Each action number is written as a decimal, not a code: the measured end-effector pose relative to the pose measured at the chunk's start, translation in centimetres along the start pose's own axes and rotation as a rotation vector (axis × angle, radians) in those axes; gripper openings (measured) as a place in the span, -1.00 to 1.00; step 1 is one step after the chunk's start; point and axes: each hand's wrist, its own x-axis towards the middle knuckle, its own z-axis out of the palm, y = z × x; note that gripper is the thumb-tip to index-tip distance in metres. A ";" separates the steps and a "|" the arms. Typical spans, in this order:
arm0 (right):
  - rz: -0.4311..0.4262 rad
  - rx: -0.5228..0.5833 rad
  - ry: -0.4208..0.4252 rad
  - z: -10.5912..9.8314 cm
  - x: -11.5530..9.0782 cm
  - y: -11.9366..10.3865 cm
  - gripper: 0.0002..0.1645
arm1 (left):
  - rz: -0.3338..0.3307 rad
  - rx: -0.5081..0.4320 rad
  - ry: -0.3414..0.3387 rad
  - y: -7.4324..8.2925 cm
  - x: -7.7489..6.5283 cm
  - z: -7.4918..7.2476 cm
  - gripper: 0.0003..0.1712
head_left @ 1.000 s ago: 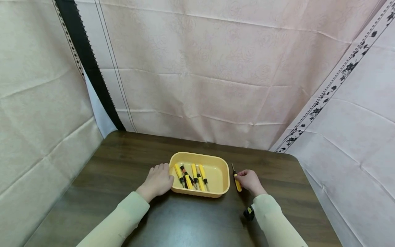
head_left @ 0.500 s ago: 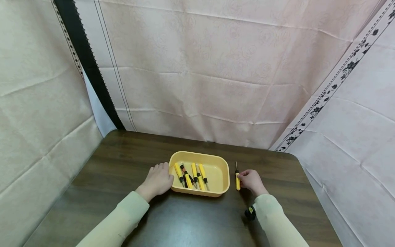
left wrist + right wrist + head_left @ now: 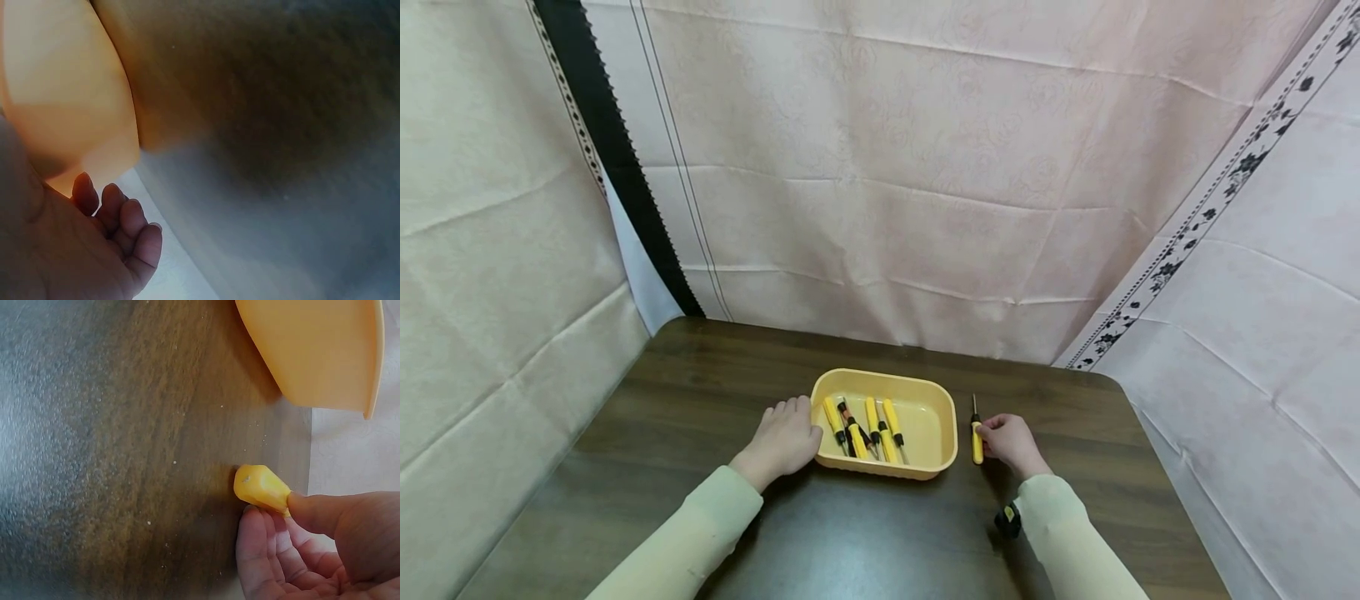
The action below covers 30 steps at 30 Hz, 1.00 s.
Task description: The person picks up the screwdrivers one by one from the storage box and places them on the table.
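My right hand (image 3: pixel 1009 439) pinches the yellow handle of a screwdriver (image 3: pixel 977 446) between thumb and fingers, right of the tray. Its thin shaft points toward the far edge. In the right wrist view the handle's butt end (image 3: pixel 255 483) shows between the fingertips, close over the table. My left hand (image 3: pixel 781 437) grips the left end of a shallow yellow tray (image 3: pixel 928 475), thumb at the rim. In the left wrist view its fingers (image 3: pixel 133 219) are curled below the tray wall (image 3: pixel 69 75). Several yellow-and-black screwdrivers (image 3: pixel 891 417) lie in the tray's left part.
The dark wooden table (image 3: pixel 715 367) has rounded far corners. A pale cloth (image 3: pixel 880 208) hangs behind it and along both sides. A small black object (image 3: pixel 1008 518) shows at the right sleeve (image 3: pixel 1052 500).
The screwdriver in my right hand has turned from slanting left to nearly straight, its tip swinging slightly right. The left hand, the tray and the screwdrivers in it stay put.
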 end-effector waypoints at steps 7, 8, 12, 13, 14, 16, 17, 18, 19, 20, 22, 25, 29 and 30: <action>-0.004 0.003 -0.007 -0.4 -0.5 -0.5 -0.74 | 0.006 -0.003 0.001 0.0 0.0 0.1 -0.65; -0.010 -0.002 -0.007 -0.5 -0.6 -0.7 -0.72 | 0.007 -0.003 0.001 0.0 0.0 0.1 -0.65; -0.049 -0.048 -0.001 -1.0 -1.2 -2.0 -0.68 | 0.008 -0.009 -0.001 0.0 0.1 0.1 -0.66; -0.063 -0.061 0.002 -1.1 -1.3 -2.5 -0.67 | 0.007 -0.011 -0.002 0.0 0.1 0.0 -0.66; -0.075 -0.071 0.006 -1.2 -1.6 -2.9 -0.66 | 0.007 -0.013 -0.003 0.0 0.1 0.0 -0.66; -0.104 -0.090 0.014 -1.4 -2.1 -4.0 -0.62 | 0.007 -0.014 -0.002 0.0 0.1 0.0 -0.67; -0.119 -0.099 0.016 -1.5 -2.3 -4.6 -0.61 | 0.007 -0.015 -0.001 -0.1 0.1 0.0 -0.67; -0.134 -0.103 0.019 -1.5 -2.6 -5.2 -0.59 | 0.007 -0.015 -0.001 -0.1 0.1 0.0 -0.67; -0.151 -0.105 0.022 -1.6 -2.9 -5.7 -0.59 | 0.008 -0.016 0.000 -0.1 0.1 0.0 -0.67; -0.164 -0.106 0.025 -1.6 -3.1 -6.3 -0.58 | 0.008 -0.016 0.001 -0.1 0.1 0.0 -0.67; -0.192 -0.104 0.025 -1.4 -3.6 -7.4 -0.58 | 0.007 -0.016 0.000 -0.1 0.1 0.1 -0.67; -0.211 -0.098 0.022 -1.0 -4.2 -8.7 -0.60 | 0.006 -0.020 0.003 0.0 0.0 0.0 -0.66; -0.221 -0.122 0.015 0.0 -4.9 -9.8 -0.62 | 0.011 -0.023 0.008 0.0 -0.1 0.2 -0.65; -0.227 -0.134 0.014 0.2 -5.0 -10.0 -0.63 | 0.012 -0.026 0.008 0.0 -0.1 0.2 -0.65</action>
